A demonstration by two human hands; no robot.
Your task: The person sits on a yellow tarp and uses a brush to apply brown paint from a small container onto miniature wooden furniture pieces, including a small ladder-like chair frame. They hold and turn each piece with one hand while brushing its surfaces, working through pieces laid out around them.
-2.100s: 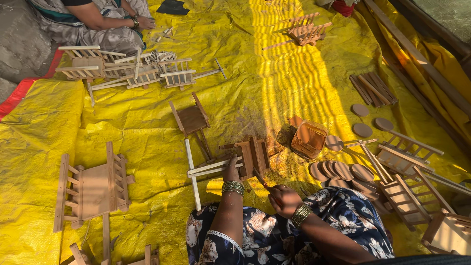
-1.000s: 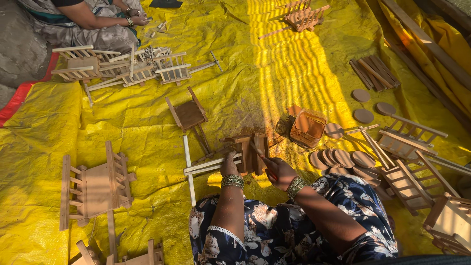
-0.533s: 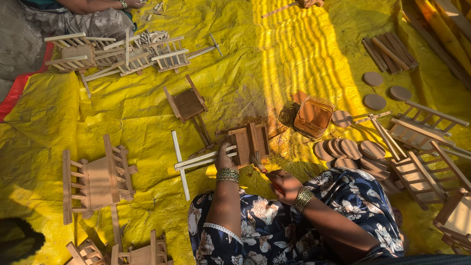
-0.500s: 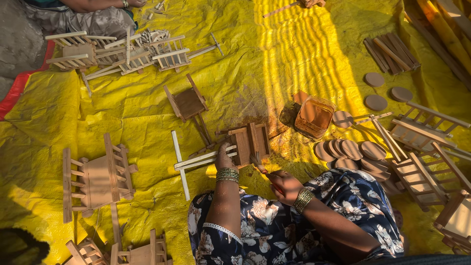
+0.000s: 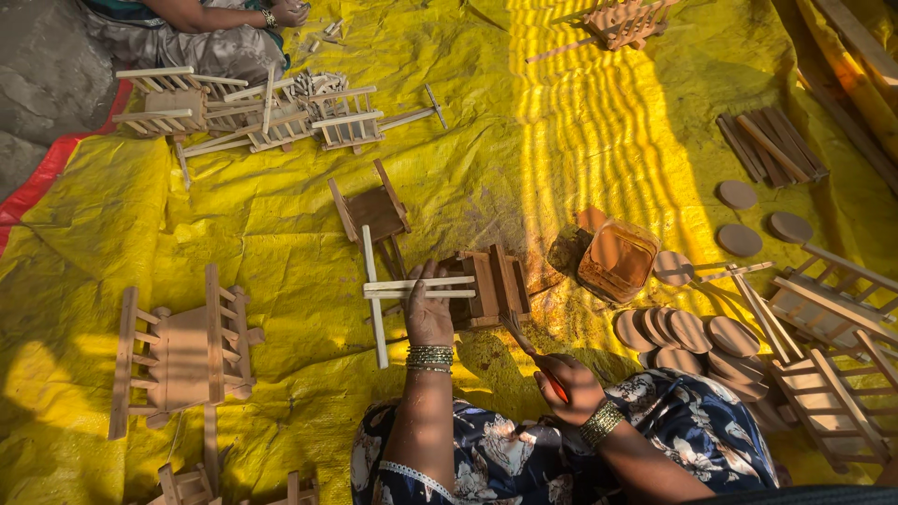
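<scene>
My left hand [image 5: 428,311] presses down on a small wooden frame piece [image 5: 491,285] that lies on the yellow tarp, with two pale sticks [image 5: 416,287] sticking out to its left. My right hand [image 5: 566,385] grips a thin brush [image 5: 517,333] with a red handle; its bristles point up toward the frame's lower right corner. An open square container of brown paste [image 5: 616,260] sits just right of the frame. Both wrists wear bangles.
Several round wooden discs [image 5: 687,332] lie right of my right hand. Wooden ladder-like frames [image 5: 828,374] are stacked at the right, and a finished wooden assembly [image 5: 182,351] lies at the left. Another person [image 5: 220,23] sits at the top left behind more wooden frames [image 5: 267,112].
The view has shifted and come closer. My left hand stays on the wooden frame piece. My right hand with the brush has drawn back a little from the frame toward my lap.
</scene>
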